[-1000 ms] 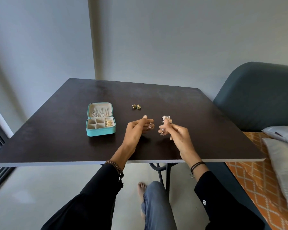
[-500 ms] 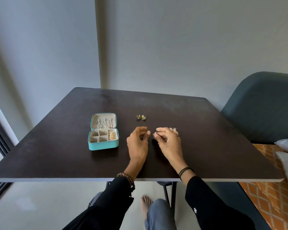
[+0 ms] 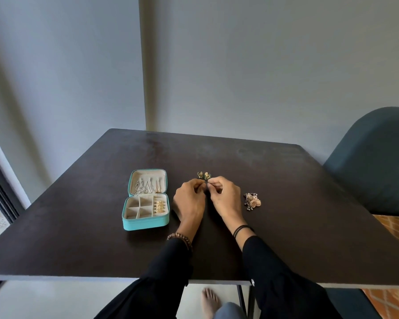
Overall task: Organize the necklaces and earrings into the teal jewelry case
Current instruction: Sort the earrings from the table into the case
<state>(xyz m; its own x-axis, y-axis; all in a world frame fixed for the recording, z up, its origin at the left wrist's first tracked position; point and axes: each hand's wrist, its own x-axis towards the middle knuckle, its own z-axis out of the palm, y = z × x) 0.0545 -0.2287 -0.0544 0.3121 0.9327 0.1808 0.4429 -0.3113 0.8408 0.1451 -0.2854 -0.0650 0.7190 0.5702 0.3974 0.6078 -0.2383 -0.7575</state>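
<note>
The teal jewelry case (image 3: 145,223) lies open on the left of the dark table (image 3: 78,226). Silver necklaces (image 3: 143,188) hang in its lid and gold earrings (image 3: 160,206) fill a right compartment. A small gold-and-green earring pair (image 3: 204,175) lies just beyond my fingertips. My left hand (image 3: 189,200) and my right hand (image 3: 225,199) sit side by side with curled fingers, their tips pinching at the near edge of that pair. A cluster of ornate gold dangle earrings (image 3: 252,201) rests on the table to the right of my right hand.
A dark green chair (image 3: 373,162) stands at the table's right side, with an orange patterned cushion (image 3: 394,229) below it. The grey wall runs close behind the table's far edge. A bare foot (image 3: 210,300) shows under the near edge.
My hands have moved forward to the small gold-and-green pair. The ornate dangle earrings that were at my right hand now lie on the table beside it. The camera has tilted upward.
</note>
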